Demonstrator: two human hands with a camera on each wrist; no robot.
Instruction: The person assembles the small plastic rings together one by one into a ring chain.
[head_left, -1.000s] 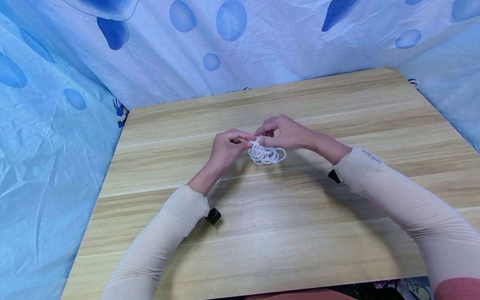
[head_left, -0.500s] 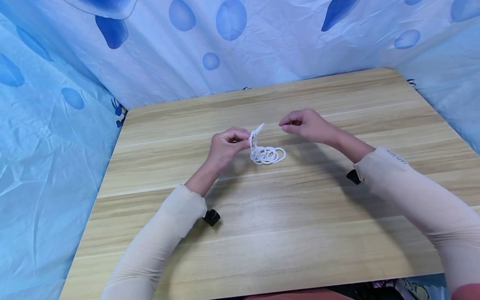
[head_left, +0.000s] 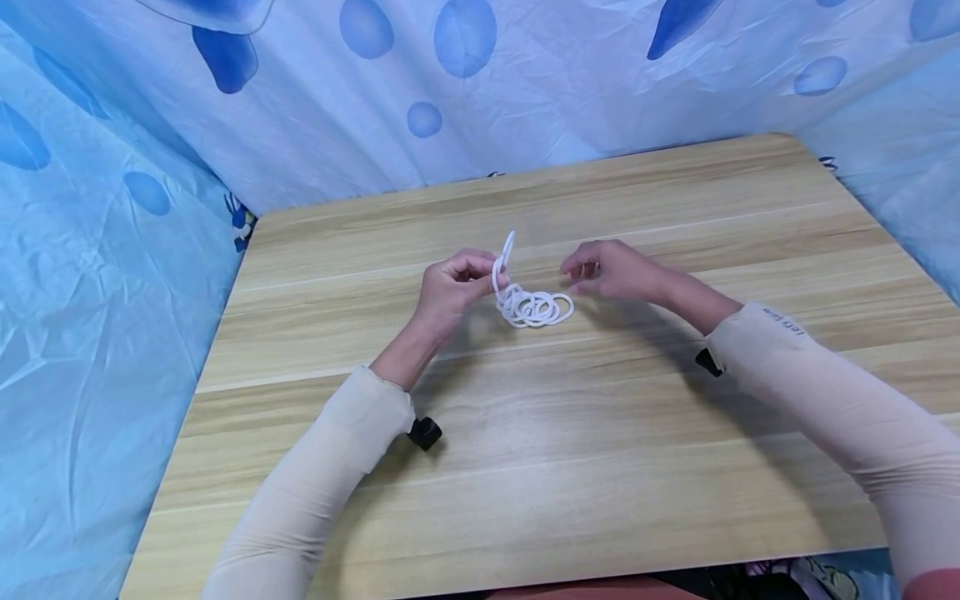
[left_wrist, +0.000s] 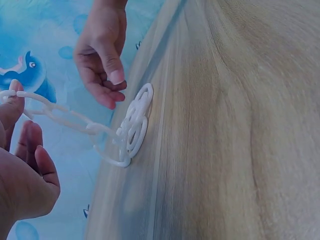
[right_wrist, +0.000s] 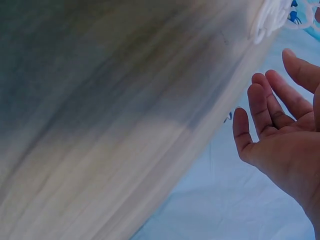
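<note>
A chain of linked white plastic rings (head_left: 534,308) lies mostly heaped on the wooden table (head_left: 525,433). My left hand (head_left: 491,271) pinches one end of the chain, and a ring sticks up above its fingers. In the left wrist view the chain (left_wrist: 65,116) runs from my left hand (left_wrist: 12,102) down to the heap (left_wrist: 136,122). My right hand (head_left: 585,268) hovers just right of the heap with loosely curled fingers and holds nothing. The right wrist view shows its palm (right_wrist: 280,145) bare, with the rings (right_wrist: 270,15) at the top edge.
Blue cloth printed with darker blue shapes (head_left: 420,92) hangs close behind the table and along both sides. Beige sleeves cover both forearms, each with a small black mount (head_left: 425,433) at the wrist. The table's front edge (head_left: 487,575) is near my body.
My right hand let go of the chain, drew away to the right, then sank back toward the heap. My left hand kept its pinch, and the ring at the held end now stands higher.
</note>
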